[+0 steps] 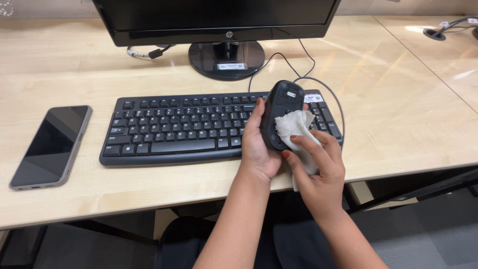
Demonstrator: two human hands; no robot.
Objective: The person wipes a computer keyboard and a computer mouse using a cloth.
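My forearms were bare, with no sleeves, watch or bracelet on them. My left hand (257, 149) wore no rings. My right hand (321, 172) had a red-painted thumbnail.

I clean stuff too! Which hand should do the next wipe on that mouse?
Probably the right hand: it presses the white cloth on the black mouse. The left hand grips the mouse.

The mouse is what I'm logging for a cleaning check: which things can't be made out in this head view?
- Mouse: top side faces away, part hidden by cloth and left hand.
- Cloth: lower part hidden behind right hand.
- Monitor: screen cut off by top edge.
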